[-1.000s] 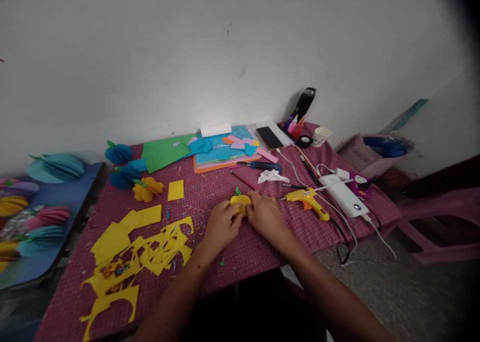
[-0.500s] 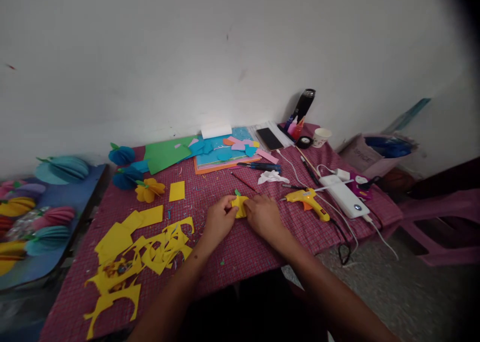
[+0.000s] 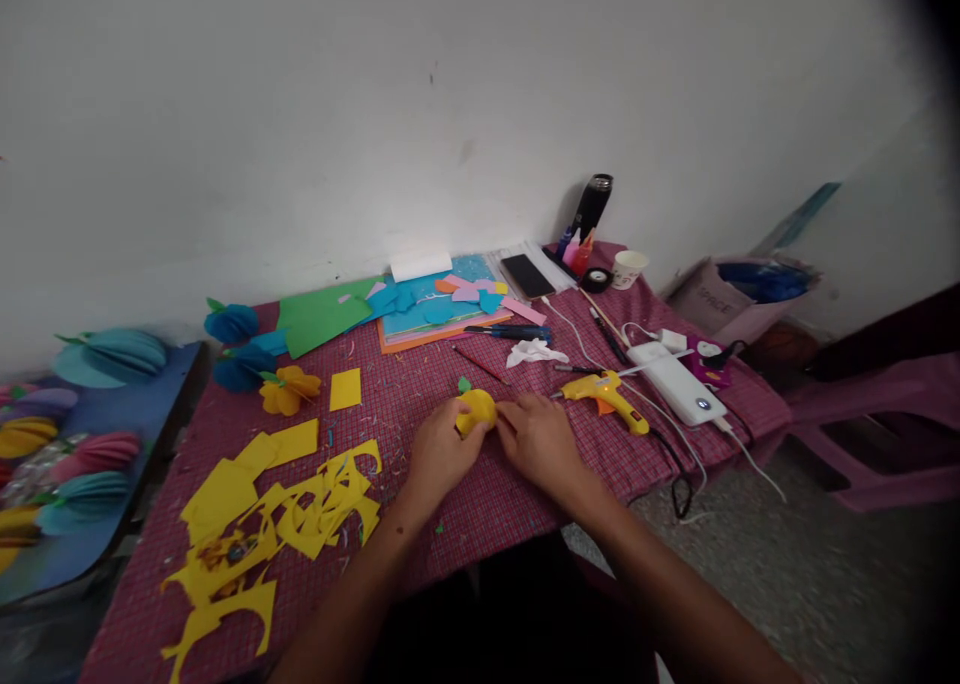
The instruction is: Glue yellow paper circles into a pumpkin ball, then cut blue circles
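A small yellow paper piece (image 3: 478,411) with a green paper leaf (image 3: 464,385) at its upper left is pinched in my left hand (image 3: 442,449), above the checked cloth. My right hand (image 3: 540,442) has its fingertips pressed together at the right edge of the yellow piece; whether they grip it is too small to tell. Just right of that hand lies a yellow glue gun (image 3: 606,394). Yellow paper offcuts (image 3: 322,509) and a yellow rectangle (image 3: 345,390) lie to the left of my hands.
Blue and yellow paper pumpkins (image 3: 289,391) stand at the back left of the table (image 3: 420,544). Behind are coloured sheets (image 3: 322,316), a phone (image 3: 527,276), a bottle (image 3: 592,204) and a cup (image 3: 628,269). A white power bank (image 3: 679,386) with cables lies right.
The yellow piece has turned to show a rounder face. My right fingers have drawn back to its right edge. The whole view has shifted slightly.
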`<state>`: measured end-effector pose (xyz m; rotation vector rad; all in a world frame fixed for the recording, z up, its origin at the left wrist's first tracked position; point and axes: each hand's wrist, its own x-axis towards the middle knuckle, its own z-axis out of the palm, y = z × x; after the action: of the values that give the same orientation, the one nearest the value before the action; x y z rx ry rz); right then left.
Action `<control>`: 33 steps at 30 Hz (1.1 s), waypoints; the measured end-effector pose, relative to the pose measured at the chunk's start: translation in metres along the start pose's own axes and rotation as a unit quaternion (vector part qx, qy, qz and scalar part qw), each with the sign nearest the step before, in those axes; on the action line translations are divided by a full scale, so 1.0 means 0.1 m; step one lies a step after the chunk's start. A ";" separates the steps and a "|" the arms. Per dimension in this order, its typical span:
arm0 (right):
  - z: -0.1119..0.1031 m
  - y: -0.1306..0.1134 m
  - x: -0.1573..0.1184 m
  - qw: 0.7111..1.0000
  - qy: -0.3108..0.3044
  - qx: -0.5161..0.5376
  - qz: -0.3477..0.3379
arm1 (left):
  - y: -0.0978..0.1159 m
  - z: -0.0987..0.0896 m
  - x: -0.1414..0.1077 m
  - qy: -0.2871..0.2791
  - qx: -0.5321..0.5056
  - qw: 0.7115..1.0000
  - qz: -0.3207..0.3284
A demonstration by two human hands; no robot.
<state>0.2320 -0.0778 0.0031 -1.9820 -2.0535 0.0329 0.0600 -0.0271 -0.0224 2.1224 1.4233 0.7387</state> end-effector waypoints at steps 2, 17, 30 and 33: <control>-0.07 0.23 -0.15 0.997 0.061 0.037 -0.015 | 0.02 0.01 -0.01 -0.005 0.023 1.000 0.018; 0.05 1.54 -0.49 0.985 0.058 -0.057 0.153 | -0.01 0.00 -0.04 -0.030 0.012 0.999 0.010; -0.09 1.51 -0.39 0.983 0.000 -0.078 0.166 | -0.03 -0.07 -0.01 -0.063 0.001 0.998 0.007; -0.16 1.49 -0.27 0.979 -0.056 -0.073 0.182 | 0.07 -0.03 0.02 -0.050 0.068 0.996 -0.003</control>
<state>0.3811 -0.0993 -0.0188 -2.4774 -1.7704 0.0719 0.0630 -0.0275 -0.0156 2.2234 1.4623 0.5398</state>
